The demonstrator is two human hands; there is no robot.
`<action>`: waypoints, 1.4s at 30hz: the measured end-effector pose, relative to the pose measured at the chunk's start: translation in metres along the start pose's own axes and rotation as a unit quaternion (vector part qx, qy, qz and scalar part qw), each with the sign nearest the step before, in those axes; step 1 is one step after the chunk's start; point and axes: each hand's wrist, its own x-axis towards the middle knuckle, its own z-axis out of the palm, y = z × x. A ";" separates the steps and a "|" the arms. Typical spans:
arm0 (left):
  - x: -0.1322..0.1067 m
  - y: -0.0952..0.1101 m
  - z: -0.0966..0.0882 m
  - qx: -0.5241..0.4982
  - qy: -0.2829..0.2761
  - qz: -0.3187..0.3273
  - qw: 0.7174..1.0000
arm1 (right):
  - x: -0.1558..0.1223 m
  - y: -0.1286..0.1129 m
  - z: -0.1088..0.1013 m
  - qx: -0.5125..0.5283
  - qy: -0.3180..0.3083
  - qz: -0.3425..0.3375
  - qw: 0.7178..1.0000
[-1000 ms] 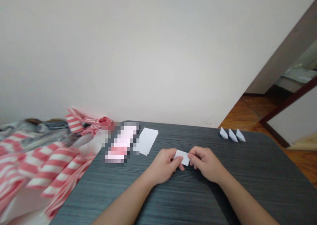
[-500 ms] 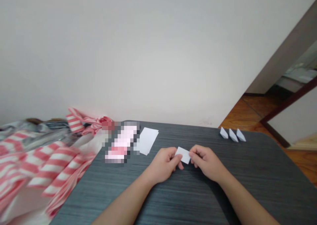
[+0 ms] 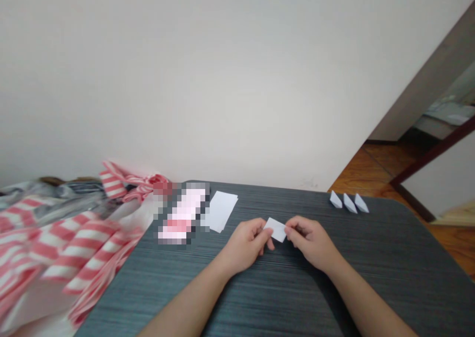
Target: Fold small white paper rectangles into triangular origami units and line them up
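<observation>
A small white piece of paper point(image 3: 276, 229), apparently folded, is held just above the dark table between my two hands. My left hand point(image 3: 248, 246) pinches its left edge, thumb on top and fingers beneath. At the paper's right corner, my right hand point(image 3: 308, 240) grips it between thumb and curled fingers. Several flat white sheets point(image 3: 221, 211) lie in a stack beyond my left hand. Three folded white paper pieces point(image 3: 350, 203) with pointed ends stand in a row toward the far right edge.
The dark wood-grain table point(image 3: 237, 297) meets a pale wall point(image 3: 237, 79) at its far side. A pixelated pink-and-white item point(image 3: 184, 213) lies at the far left. Red-and-white striped cloth point(image 3: 74, 248) is heaped left of the table. Wooden flooring point(image 3: 365, 171) shows at the right.
Both hands keep their hold on the small paper, which has shifted very slightly away from me and to the right. The stack and the folded pieces stay where they were.
</observation>
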 end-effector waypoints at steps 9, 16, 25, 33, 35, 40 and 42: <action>0.004 -0.010 0.004 -0.073 0.021 0.001 0.997 | -0.001 0.002 0.001 0.025 0.014 0.012 1.000; 0.008 -0.018 0.006 -0.161 0.023 -0.005 0.987 | -0.003 0.011 0.004 0.065 0.018 0.001 0.998; 0.004 -0.010 0.004 -0.112 0.003 -0.015 0.994 | -0.002 0.013 0.011 0.094 -0.017 0.030 0.995; 0.004 -0.011 0.005 -0.110 -0.007 0.002 0.994 | 0.000 0.002 0.006 0.043 -0.049 0.026 0.998; 0.004 -0.013 0.005 -0.099 -0.003 -0.002 0.995 | 0.001 0.000 0.005 0.027 -0.041 0.006 0.999; 0.005 -0.016 0.006 -0.092 0.000 -0.004 0.996 | 0.000 0.002 0.007 0.027 -0.028 -0.037 0.999; 0.005 -0.016 0.006 -0.100 0.002 -0.006 0.995 | 0.000 0.004 0.007 0.036 -0.022 -0.060 0.997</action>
